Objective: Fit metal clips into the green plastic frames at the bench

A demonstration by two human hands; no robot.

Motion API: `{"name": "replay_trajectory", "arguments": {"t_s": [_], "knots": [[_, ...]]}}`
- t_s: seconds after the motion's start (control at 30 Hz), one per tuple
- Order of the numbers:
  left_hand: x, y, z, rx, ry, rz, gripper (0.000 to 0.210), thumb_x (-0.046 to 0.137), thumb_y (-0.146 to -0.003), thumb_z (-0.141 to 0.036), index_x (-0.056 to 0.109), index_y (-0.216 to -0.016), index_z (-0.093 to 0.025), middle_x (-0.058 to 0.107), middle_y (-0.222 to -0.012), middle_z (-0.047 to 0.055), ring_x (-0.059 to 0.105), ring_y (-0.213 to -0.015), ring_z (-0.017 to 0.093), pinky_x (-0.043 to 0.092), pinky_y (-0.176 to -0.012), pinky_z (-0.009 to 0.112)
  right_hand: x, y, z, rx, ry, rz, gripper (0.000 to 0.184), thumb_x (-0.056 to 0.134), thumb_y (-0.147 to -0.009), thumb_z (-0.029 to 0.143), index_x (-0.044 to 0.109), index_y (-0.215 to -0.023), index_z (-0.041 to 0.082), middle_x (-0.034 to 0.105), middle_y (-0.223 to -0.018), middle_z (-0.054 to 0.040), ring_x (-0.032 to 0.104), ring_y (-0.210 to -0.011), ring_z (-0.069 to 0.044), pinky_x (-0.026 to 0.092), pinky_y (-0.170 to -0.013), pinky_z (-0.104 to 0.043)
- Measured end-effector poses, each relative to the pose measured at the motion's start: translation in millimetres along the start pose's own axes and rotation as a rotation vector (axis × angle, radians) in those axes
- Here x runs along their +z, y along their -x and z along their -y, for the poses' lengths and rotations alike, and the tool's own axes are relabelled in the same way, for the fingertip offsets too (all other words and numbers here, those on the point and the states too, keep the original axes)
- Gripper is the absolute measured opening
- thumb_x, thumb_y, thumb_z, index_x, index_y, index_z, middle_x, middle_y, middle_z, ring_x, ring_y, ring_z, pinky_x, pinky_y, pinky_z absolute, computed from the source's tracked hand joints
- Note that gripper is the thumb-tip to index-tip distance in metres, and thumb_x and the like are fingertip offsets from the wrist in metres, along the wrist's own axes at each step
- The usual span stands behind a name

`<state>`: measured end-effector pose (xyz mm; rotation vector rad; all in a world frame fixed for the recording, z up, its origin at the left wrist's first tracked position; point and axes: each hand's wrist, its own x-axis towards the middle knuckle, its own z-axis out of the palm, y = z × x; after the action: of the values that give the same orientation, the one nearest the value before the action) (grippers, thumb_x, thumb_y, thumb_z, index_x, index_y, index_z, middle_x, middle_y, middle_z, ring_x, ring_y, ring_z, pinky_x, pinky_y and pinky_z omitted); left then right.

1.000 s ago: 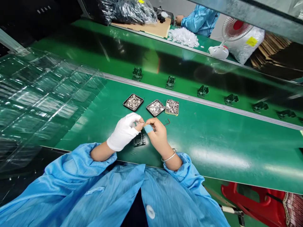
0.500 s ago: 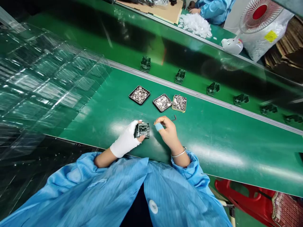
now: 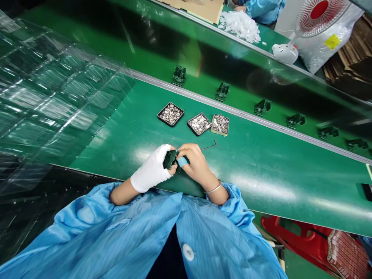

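Note:
My left hand (image 3: 152, 168), in a white glove that leaves the fingertips bare, grips a small dark green circuit board assembly (image 3: 170, 159) by its edges. The assembly is tilted in the grip. At its right side is my right hand (image 3: 195, 163), thumb and fingertips pinched together against it. Blue tape (image 3: 182, 161) wraps the right thumb. Whatever sits between those fingertips is hidden. Just beyond the right hand, an L-shaped hex key (image 3: 209, 145) lies on the green table (image 3: 261, 166).
Three small trays of metal parts, a left one (image 3: 170, 114), a middle one (image 3: 199, 124) and a right one (image 3: 220, 124), lie ahead. Several board assemblies stand beyond the metal rail (image 3: 203, 100). Clear plastic trays (image 3: 58, 97) are stacked left. A co-worker's sleeve (image 3: 264, 11) shows behind.
My right hand has moved left from beside the assembly onto it. The assembly has been tilted in my left hand, and more of the hex key shows.

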<state>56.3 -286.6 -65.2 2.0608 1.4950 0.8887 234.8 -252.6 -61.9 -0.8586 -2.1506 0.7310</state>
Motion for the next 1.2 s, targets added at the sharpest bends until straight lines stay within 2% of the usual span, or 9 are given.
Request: {"name": "replay_trajectory", "arguments": {"t_s": [0.27,0.4,0.57,0.7,0.87,1.03,1.2], "knots": [[-1.5,-1,1,0.185,-0.140,-0.059,0.038,0.057,-0.077,-0.029,0.050,-0.111,-0.014,0.061,-0.105,0.014,0.061,-0.099,0.029,0.051,-0.087,0.042,-1,1,1,0.036,-0.029,-0.051,0.012,0.048,-0.085,0.011,0.054,-0.087,0.021,0.060,-0.100,-0.0078,0.055,-0.099,-0.020,0.045,-0.090,-0.036],[-4.9,-1,0,0.148,-0.065,0.002,0.041,0.056,-0.077,-0.029,0.050,-0.115,-0.014,0.061,-0.106,0.012,0.061,-0.098,0.027,0.052,-0.086,0.041,0,1,1,0.091,-0.111,-0.048,0.010,0.048,-0.086,0.013,0.052,-0.086,0.023,0.058,-0.098,-0.0066,0.056,-0.098,-0.018,0.048,-0.089,-0.035],[-6.7,-3,-5,0.147,-0.144,0.010,0.038,0.056,-0.078,-0.029,0.053,-0.112,-0.013,0.061,-0.108,0.015,0.060,-0.101,0.030,0.051,-0.088,0.044,1,1,0,0.081,-0.136,-0.066,0.012,0.047,-0.084,0.011,0.051,-0.086,0.022,0.057,-0.098,-0.0070,0.055,-0.098,-0.019,0.048,-0.090,-0.037],[-6.6,-4,-5,0.150,-0.053,0.032,0.038,0.052,-0.082,-0.029,0.051,-0.116,-0.012,0.062,-0.109,0.014,0.062,-0.103,0.026,0.052,-0.090,0.041,2,0,-1,0.100,-0.160,-0.080,0.011,0.047,-0.084,0.012,0.051,-0.085,0.023,0.058,-0.096,-0.0057,0.057,-0.097,-0.017,0.049,-0.088,-0.034],[0.1,-9,-7,0.057,-0.060,-0.020,0.034,0.045,-0.084,-0.020,0.054,-0.117,-0.015,0.063,-0.120,0.013,0.059,-0.115,0.025,0.048,-0.099,0.040,5,-1,0,0.118,-0.160,-0.174,0.007,0.051,-0.083,0.015,0.053,-0.082,0.022,0.059,-0.091,-0.0038,0.058,-0.089,-0.016,0.048,-0.084,-0.031],[1.1,-20,-8,0.059,-0.147,-0.038,0.024,0.047,-0.085,-0.027,0.061,-0.102,-0.018,0.070,-0.105,0.010,0.066,-0.098,0.025,0.052,-0.088,0.039,5,1,2,0.157,-0.161,-0.189,0.006,0.051,-0.082,0.017,0.053,-0.083,0.022,0.060,-0.091,-0.0036,0.058,-0.088,-0.016,0.048,-0.082,-0.030],[2.8,-23,-13,0.078,-0.323,-0.037,0.024,0.049,-0.080,-0.026,0.063,-0.097,-0.017,0.069,-0.099,0.013,0.065,-0.093,0.030,0.050,-0.080,0.043,7,4,0,0.178,-0.110,-0.129,0.012,0.045,-0.081,0.014,0.051,-0.086,0.022,0.060,-0.094,-0.0055,0.058,-0.091,-0.017,0.048,-0.085,-0.032]]}}
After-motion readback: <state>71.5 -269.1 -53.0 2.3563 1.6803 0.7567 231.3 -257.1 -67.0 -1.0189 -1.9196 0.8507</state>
